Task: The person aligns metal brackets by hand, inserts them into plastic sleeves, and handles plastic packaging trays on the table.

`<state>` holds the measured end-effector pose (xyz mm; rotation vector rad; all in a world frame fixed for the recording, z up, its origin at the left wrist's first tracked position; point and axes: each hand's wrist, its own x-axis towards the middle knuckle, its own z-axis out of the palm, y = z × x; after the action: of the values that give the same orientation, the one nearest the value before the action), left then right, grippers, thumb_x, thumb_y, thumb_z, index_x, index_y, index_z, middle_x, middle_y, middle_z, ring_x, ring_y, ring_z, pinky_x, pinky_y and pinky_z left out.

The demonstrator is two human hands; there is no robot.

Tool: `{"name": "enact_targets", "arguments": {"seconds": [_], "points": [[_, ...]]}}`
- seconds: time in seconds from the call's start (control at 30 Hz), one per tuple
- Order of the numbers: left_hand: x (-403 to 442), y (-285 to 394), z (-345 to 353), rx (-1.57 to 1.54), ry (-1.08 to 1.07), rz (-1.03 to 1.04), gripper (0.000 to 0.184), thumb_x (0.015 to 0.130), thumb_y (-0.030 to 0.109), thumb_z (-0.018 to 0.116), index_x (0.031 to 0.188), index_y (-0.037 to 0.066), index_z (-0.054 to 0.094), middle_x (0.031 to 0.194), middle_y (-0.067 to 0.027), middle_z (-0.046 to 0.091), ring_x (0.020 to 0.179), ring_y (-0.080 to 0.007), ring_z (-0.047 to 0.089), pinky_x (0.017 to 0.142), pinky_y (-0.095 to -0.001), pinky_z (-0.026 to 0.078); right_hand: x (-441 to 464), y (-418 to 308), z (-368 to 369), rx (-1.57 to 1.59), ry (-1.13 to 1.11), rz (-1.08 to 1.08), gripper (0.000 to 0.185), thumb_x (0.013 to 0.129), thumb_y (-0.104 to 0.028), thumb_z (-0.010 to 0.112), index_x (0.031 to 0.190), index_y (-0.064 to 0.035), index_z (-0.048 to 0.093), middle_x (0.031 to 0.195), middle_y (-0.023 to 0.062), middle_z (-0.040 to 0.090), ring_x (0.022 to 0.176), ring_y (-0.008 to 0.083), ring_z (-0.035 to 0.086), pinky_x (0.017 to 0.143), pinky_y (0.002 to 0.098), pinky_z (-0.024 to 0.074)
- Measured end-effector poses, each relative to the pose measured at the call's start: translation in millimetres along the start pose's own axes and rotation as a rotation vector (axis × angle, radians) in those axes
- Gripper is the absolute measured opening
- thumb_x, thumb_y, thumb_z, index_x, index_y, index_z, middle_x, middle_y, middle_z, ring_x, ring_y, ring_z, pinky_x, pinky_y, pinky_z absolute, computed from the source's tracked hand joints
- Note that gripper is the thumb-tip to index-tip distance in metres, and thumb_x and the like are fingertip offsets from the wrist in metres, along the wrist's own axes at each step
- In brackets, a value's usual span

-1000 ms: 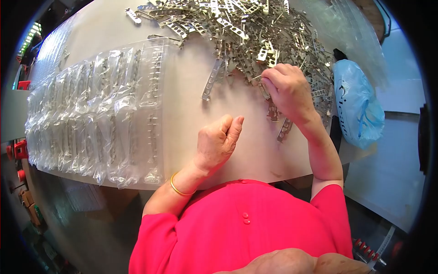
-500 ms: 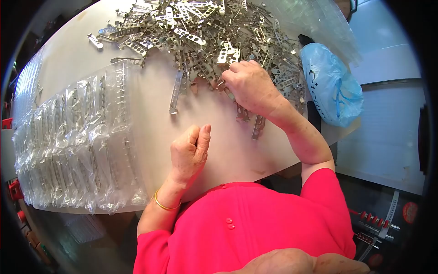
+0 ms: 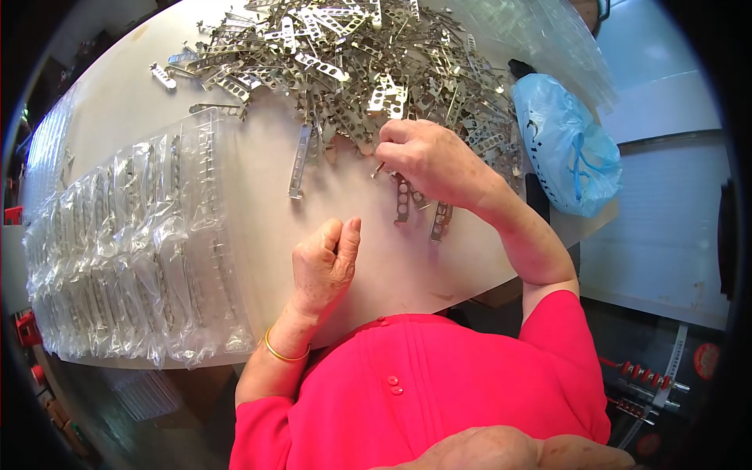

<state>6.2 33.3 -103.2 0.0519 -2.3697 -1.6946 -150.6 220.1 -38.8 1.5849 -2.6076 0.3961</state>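
Note:
A heap of thin perforated metal strips (image 3: 345,66) covers the far middle of the table. My right hand (image 3: 435,160) is at the heap's near edge, its fingers pinched on a metal strip (image 3: 379,168) of which only a small end shows. Just below that hand, loose metal strips (image 3: 403,200) stick out toward me. My left hand (image 3: 323,262) is closed above the table near its front edge, thumb up along the curled fingers. Whatever it may hold is hidden. A single long metal strip (image 3: 298,163) lies between the heap and my left hand.
On the left, a clear plastic tray (image 3: 223,258) carries rows of strips in clear bags (image 3: 149,227). To the right sits a tied blue plastic bag (image 3: 568,149). Clear plastic sheets (image 3: 540,39) lie behind it. The rounded table edge (image 3: 486,286) runs close to my body.
My right hand has drawn back slightly toward me from the heap, and a small strip end now shows at its fingertips. My left hand has hardly moved.

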Motion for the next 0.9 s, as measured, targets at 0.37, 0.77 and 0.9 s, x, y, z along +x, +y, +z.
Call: {"name": "enact_targets", "arguments": {"seconds": [0.37,0.77,0.9], "points": [[-0.6,-2.0,0.1,-0.058,-0.002,-0.03,0.044,0.1,0.02,0.064,0.066,0.003,0.041,0.056,-0.0086,0.034,0.052,-0.0159,0.028,0.045,-0.0331,0.031,-5.1,-25.6,-10.6,0.542,0.368,0.143,0.007,0.094,-0.008,0.067,0.098,-0.0051,0.062,0.088,0.0084,0.065,0.07,0.0167,0.065,0.062,0.029,0.0531],[3.3,19.0,-10.2,-0.756,-0.399,-0.463,0.031,0.104,0.021,0.056,0.125,-0.001,0.051,0.096,-0.0103,0.067,0.068,-0.0106,0.061,0.063,-0.0232,0.049,-31.4,-51.1,14.3,1.727,0.144,0.877,0.021,0.1,-0.02,0.063,0.104,-0.0006,0.056,0.09,0.0062,0.064,0.073,0.0098,0.067,0.064,0.0284,0.0612],[4.7,14.5,-11.8,-0.737,-0.484,-0.534,0.027,0.102,0.021,0.058,0.119,0.0,0.055,0.091,-0.0082,0.066,0.066,-0.0094,0.06,0.059,-0.0223,0.048,-37.3,-57.7,16.8,1.738,0.106,0.906,0.017,0.1,-0.019,0.062,0.104,-0.0037,0.056,0.09,0.0048,0.064,0.072,0.0098,0.065,0.064,0.0275,0.0583]]}}
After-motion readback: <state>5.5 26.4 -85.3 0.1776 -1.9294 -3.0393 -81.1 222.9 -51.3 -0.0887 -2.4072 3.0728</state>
